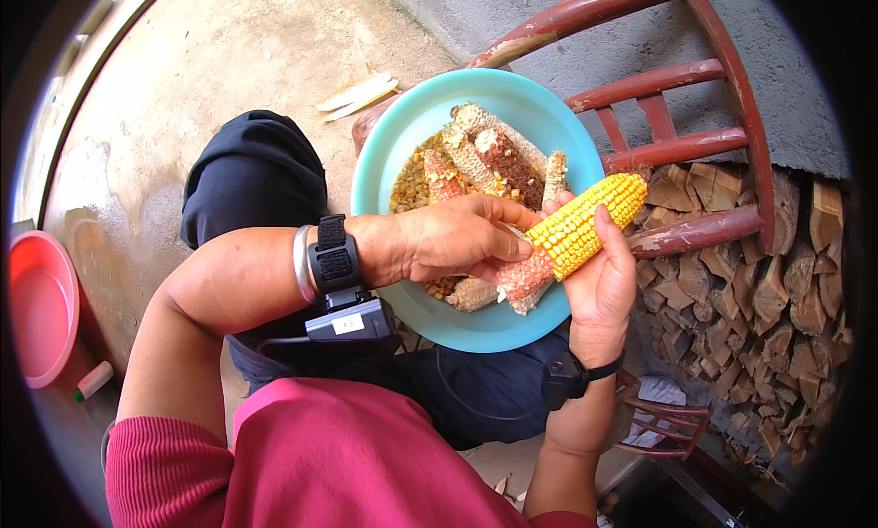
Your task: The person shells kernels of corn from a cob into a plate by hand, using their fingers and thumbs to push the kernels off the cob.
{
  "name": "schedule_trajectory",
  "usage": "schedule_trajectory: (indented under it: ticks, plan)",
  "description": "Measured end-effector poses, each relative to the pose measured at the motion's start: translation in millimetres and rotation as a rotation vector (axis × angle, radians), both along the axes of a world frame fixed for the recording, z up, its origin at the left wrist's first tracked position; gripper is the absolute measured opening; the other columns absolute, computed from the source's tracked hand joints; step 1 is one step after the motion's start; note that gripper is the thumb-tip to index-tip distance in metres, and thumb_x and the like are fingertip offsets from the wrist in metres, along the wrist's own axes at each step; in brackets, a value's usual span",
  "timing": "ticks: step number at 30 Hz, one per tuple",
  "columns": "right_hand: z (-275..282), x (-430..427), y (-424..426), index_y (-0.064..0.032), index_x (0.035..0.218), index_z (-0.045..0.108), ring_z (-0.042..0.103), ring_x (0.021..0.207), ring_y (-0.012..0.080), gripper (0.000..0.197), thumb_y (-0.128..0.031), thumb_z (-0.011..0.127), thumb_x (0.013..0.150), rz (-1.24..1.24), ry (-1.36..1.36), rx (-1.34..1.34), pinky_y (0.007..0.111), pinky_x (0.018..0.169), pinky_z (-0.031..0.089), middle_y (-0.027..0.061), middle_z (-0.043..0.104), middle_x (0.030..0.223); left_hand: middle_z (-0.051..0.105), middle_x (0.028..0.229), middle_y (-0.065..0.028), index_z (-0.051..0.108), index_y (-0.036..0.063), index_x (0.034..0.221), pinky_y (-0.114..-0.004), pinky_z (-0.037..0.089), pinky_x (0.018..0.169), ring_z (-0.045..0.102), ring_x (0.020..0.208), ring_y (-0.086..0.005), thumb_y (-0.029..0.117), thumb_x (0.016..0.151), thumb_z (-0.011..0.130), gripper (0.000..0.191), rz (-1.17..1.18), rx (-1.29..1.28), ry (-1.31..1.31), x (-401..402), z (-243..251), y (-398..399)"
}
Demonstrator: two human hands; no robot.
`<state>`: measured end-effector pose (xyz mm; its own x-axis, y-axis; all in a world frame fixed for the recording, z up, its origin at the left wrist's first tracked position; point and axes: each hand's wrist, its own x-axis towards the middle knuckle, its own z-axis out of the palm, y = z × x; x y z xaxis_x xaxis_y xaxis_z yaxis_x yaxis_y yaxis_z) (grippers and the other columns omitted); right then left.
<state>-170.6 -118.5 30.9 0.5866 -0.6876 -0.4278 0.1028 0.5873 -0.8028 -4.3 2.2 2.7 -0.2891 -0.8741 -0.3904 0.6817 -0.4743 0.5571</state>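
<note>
A yellow ear of corn [588, 216] lies in my right hand [600, 288], its thumb along the near side and its fingertips showing at the far side. The ear's lower end is bare pinkish cob; rows of kernels cover the rest. My left hand [466, 236] pinches the ear with thumb and forefinger where kernels meet bare cob. Both hands are over a turquoise plastic basin [418, 134]. Inside it, several stripped cobs [511, 161] rest on loose corn kernels [411, 185]. My left hand and forearm hide part of the contents.
The basin sits on a red wooden chair [686, 144] beside a grey wall. Split firewood [748, 302] is stacked at the right. At the left stands a red plastic basin [44, 302]. Corn husks [357, 96] lie on the concrete floor. A smaller red chair [669, 425] is at lower right.
</note>
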Motion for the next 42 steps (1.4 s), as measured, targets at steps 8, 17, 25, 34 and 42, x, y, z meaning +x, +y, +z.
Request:
schedule_trajectory:
  ticks: [8, 17, 25, 34, 42]
  plan:
    - [1.9, 4.6, 2.4, 0.0047, 0.131, 0.043, 0.059, 0.112, 0.0337, 0.045, -0.015, 0.059, 0.094, -0.057, -0.015, 0.06, 0.046, 0.1, 0.046, 0.0205, 0.058, 0.12, 0.064, 0.111, -0.0001, 0.049, 0.005, 0.134, -0.021, 0.053, 0.076, 0.062, 0.089, -0.0057, 0.009, 0.098, 0.053, 0.037, 0.019, 0.044, 0.059, -1.8, -9.0, -1.1]
    - [-0.8, 3.1, 0.6, 0.0077, 0.133, 0.041, 0.054, 0.121, 0.0335, 0.049, -0.023, 0.055, 0.097, 0.005, 0.009, 0.014, 0.048, 0.108, 0.039, 0.0213, 0.056, 0.125, 0.066, 0.103, 0.0013, 0.054, 0.0086, 0.129, -0.02, 0.052, 0.071, 0.063, 0.083, -0.0049, 0.011, 0.097, 0.055, 0.032, 0.017, 0.089, 0.044, 0.9, -4.5, -1.5]
    - [2.3, 4.7, 0.9, 0.0052, 0.131, 0.041, 0.054, 0.119, 0.0334, 0.046, -0.021, 0.054, 0.096, -0.004, -0.001, -0.016, 0.047, 0.107, 0.04, 0.0213, 0.057, 0.124, 0.066, 0.101, 0.0015, 0.056, 0.0092, 0.121, -0.023, 0.052, 0.072, 0.063, 0.084, -0.0067, 0.018, 0.098, 0.055, 0.025, 0.008, 0.113, 0.076, -2.4, -10.3, -1.2]
    - [1.8, 4.8, 2.6, 0.0051, 0.134, 0.04, 0.054, 0.12, 0.0336, 0.049, -0.021, 0.055, 0.096, 0.002, -0.022, 0.009, 0.047, 0.107, 0.04, 0.0212, 0.057, 0.124, 0.066, 0.099, 0.0017, 0.058, 0.0102, 0.118, -0.024, 0.052, 0.071, 0.062, 0.084, -0.0068, 0.03, 0.1, 0.055, 0.026, -0.036, 0.058, 0.111, -2.1, -8.2, 0.6]
    - [-1.4, 6.6, 2.8, 0.0053, 0.135, 0.04, 0.054, 0.121, 0.0339, 0.05, -0.022, 0.056, 0.096, 0.008, -0.016, -0.015, 0.047, 0.107, 0.041, 0.0214, 0.057, 0.124, 0.064, 0.096, 0.0034, 0.058, 0.0093, 0.117, -0.021, 0.051, 0.07, 0.061, 0.082, -0.0046, 0.03, 0.098, 0.059, 0.028, -0.006, 0.047, 0.092, -1.1, -8.1, -0.8]
